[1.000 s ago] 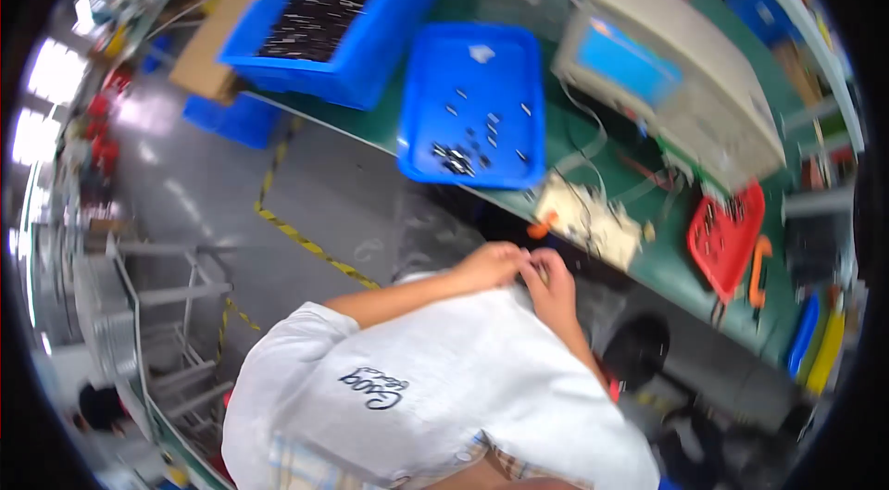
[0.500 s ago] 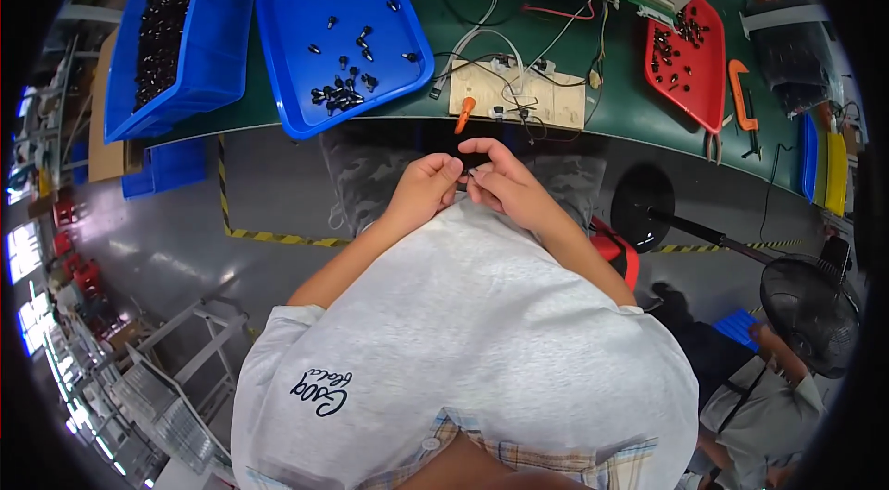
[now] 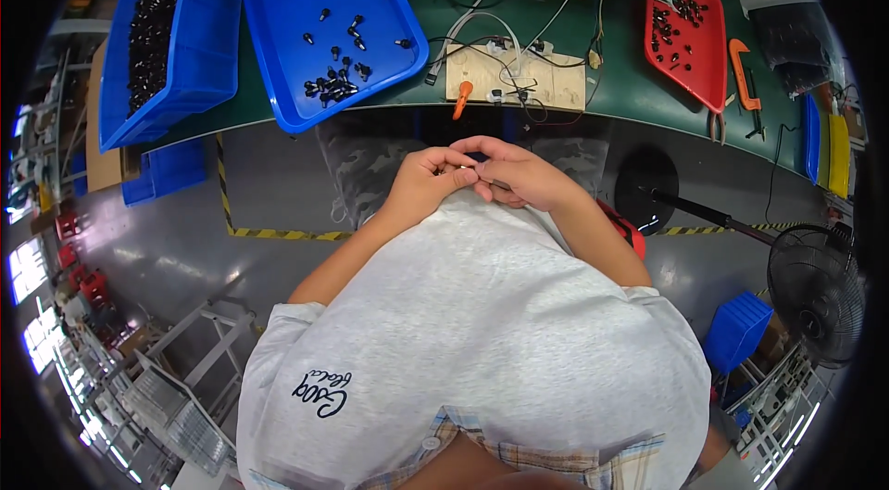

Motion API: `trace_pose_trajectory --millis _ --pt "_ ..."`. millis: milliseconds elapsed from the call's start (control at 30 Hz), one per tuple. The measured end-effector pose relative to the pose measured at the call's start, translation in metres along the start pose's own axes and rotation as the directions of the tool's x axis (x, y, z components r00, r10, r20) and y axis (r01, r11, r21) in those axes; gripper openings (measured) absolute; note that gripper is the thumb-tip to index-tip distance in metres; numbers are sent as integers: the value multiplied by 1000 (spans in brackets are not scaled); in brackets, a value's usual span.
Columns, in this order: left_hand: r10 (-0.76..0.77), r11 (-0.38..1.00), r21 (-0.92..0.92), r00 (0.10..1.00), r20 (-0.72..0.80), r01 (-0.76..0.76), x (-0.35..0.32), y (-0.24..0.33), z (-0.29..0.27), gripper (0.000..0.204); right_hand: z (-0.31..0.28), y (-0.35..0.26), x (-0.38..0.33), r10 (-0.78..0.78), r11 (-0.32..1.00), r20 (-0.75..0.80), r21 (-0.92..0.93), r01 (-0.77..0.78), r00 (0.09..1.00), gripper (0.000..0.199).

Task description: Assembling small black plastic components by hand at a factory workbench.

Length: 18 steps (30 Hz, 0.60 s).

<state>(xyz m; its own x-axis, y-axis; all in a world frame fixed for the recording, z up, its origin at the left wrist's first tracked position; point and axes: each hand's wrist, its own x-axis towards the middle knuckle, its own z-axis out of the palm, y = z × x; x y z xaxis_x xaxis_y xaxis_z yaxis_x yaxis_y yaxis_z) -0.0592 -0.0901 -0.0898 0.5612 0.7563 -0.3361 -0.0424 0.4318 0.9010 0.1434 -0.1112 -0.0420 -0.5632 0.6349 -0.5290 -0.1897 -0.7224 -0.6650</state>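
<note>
My left hand [image 3: 428, 182] and my right hand [image 3: 512, 172] meet over my lap, below the edge of the green workbench [image 3: 611, 92]. Their fingertips pinch a small dark part [image 3: 469, 167] between them; it is too small to make out. Just above the hands, on the bench, lies a pale wooden test board [image 3: 515, 75] with wires and an orange-handled tool [image 3: 460, 98]. A blue tray [image 3: 333, 22] with several small black parts sits to the upper left.
A deeper blue bin [image 3: 167, 27] full of black parts stands at the far left. A red tray [image 3: 693, 38] with black parts lies at the right, orange pliers [image 3: 741, 71] beside it. A black fan [image 3: 817, 279] and blue crate [image 3: 736, 331] stand on the floor at right.
The view has swung so the bench now lies squarely ahead. My hands stay together at my lap, fingers still working the small part.
</note>
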Motion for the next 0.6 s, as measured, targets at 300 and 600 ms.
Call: trace_pose_trajectory --millis 300,600 --pt "-91 996 -41 963 -256 83 0 3 -5 26 6 15 21 -180 892 -539 263 367 823 25" --pt "-126 991 -77 941 -316 107 -13 -17 -22 20 3 14 33 -177 896 -549 254 364 817 22"
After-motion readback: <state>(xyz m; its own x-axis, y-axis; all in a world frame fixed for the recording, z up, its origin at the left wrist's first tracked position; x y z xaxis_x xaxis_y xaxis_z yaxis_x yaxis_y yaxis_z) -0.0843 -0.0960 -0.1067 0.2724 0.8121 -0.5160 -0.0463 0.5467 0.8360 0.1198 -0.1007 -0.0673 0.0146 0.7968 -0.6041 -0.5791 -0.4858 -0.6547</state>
